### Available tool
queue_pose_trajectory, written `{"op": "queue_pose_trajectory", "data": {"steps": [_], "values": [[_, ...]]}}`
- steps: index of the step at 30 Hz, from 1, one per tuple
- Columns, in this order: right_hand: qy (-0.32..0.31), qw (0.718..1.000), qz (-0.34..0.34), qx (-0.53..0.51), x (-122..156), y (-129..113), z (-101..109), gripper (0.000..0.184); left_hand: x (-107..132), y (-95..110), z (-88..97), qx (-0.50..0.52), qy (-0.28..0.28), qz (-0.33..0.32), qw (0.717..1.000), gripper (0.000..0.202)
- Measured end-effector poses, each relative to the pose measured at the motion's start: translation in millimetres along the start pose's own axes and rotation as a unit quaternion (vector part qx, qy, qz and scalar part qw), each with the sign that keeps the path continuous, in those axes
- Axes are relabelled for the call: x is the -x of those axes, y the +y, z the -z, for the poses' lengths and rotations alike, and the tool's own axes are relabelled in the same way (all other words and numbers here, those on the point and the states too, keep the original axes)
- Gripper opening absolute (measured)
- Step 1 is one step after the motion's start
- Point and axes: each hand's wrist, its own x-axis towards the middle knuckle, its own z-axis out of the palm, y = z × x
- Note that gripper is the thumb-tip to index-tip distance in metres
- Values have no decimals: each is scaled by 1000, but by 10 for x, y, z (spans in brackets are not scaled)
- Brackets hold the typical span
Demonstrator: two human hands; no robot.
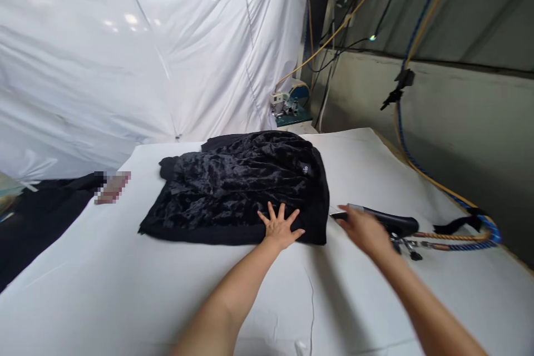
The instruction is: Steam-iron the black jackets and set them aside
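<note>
A black crushed-velvet garment point(233, 178) lies spread on the white table, with a small pale label near its right end. My left hand point(281, 229) rests flat on its near right edge, fingers spread. Just off the garment's right side is my right hand point(365, 228), smeared by motion, its fingers closing round a small dark pointed piece point(339, 216) that I cannot make out. Behind that hand lies a tool with a long black handle point(396, 223), possibly a steam iron; my hand and forearm hide much of it.
Blue and orange hoses point(463, 242) run from the tool and loop upward at the right. The white tabletop point(167, 289) has a loose thread point(312, 311) near its front. Dark cloth point(45, 217) and a pixelated patch point(112, 188) are at left. A white curtain point(167, 55) hangs behind.
</note>
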Motion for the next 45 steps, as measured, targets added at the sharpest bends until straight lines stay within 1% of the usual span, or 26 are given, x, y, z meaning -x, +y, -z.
{"op": "queue_pose_trajectory", "data": {"steps": [1,2,3,5,6,8,10,13,15,17,19,22,23,25,27,30,31,33,35,36,38,39,41,42,43,45], "values": [[29,999,28,30,-60,189,109,50,11,-5,4,2,2,-2,1000,71],[33,998,34,52,-142,378,183,55,19,-9,8,3,3,-3,1000,71],[7,998,40,56,-241,552,222,60,21,-13,10,4,4,-4,1000,71],[-62,997,52,19,-449,809,210,62,8,-20,13,7,-4,-10,1000,71],[-75,995,61,3,-537,884,182,61,-3,-25,17,10,-7,-14,1000,71],[-82,995,58,-22,-645,944,141,58,-11,-45,38,22,1,-33,999,68],[-91,994,40,-36,-656,926,173,54,32,-106,77,35,45,-57,997,61],[-117,992,18,-50,-539,812,359,50,226,-340,155,38,153,-76,985,35],[-114,993,15,-36,-427,653,495,53,418,-586,195,32,183,-74,980,22],[-105,994,38,-7,-329,400,561,56,613,-842,216,18,187,-53,981,21],[-113,988,100,16,-268,66,522,58,767,-1046,222,2,190,-21,982,26],[-137,970,195,47,-275,-459,318,61,879,-1206,217,-19,188,14,982,34],[-142,965,211,57,-306,-604,242,62,892,-1236,214,-24,186,22,982,34],[-142,964,213,75,-404,-809,126,63,908,-1305,211,-30,184,42,982,35],[-134,968,194,86,-522,-903,74,63,944,-1430,225,-29,194,76,978,33],[-130,971,178,88,-654,-902,80,64,1080,-1759,301,-15,216,129,968,23],[-134,970,183,86,-674,-885,88,64,1142,-1892,342,-6,222,141,965,21],[-143,965,202,85,-679,-854,97,64,1264,-2140,440,20,237,159,958,26],[-147,959,222,93,-657,-841,96,64,1341,-2298,534,43,261,164,950,31],[-147,957,230,98,-644,-844,94,64,1350,-2321,569,51,271,152,949,32],[-147,953,243,106,-621,-866,92,63,1296,-2233,596,62,262,81,960,32],[-147,952,246,107,-612,-882,91,63,1236,-2128,588,65,240,31,968,32],[-142,952,248,107,-598,-918,90,63,1072,-1845,535,66,172,-56,981,28],[-138,953,249,107,-592,-934,89,63,982,-1696,501,55,144,-64,986,27],[-135,953,250,108,-586,-946,86,62,896,-1560,469,45,120,-48,991,28],[-129,952,253,111,-575,-960,77,62,758,-1372,430,38,61,5,997,44]]}}
